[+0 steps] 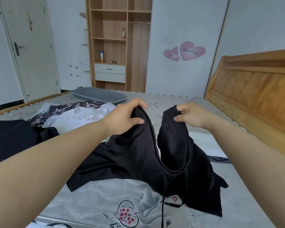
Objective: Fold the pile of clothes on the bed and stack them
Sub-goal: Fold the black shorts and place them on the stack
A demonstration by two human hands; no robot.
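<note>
The black garment (155, 162) hangs between my two hands above the bed, its waistband pulled up into two peaks with a deep dip between them, while its lower part spreads out over the grey patterned bedsheet (97, 203) in front of me. A thin black drawstring (163, 195) dangles from the dip of the band down across the sheet. My left hand (127, 116) pinches the left peak of the band, thumb on the near side and fingers curled over the top edge. My right hand (191, 115) grips the right peak the same way, thumb pressed to the cloth and fingers wrapped over the far side. Both hands are raised and apart. To my left, the rest of the pile lies on the bed: a dark floral piece (64, 111), crumpled white clothes (82, 116) touching it, and another black piece (15, 137) nearer the edge of the view. Behind them a grey cushion (99, 96) rests at the far side of the mattress. A wooden headboard (253, 89) runs along my right. Against the far wall stands an open wooden shelf unit (115, 46) with a couple of bottles on it, with two pink heart stickers (184, 51) on the wall beside it and a white door (31, 46) at the left.
</note>
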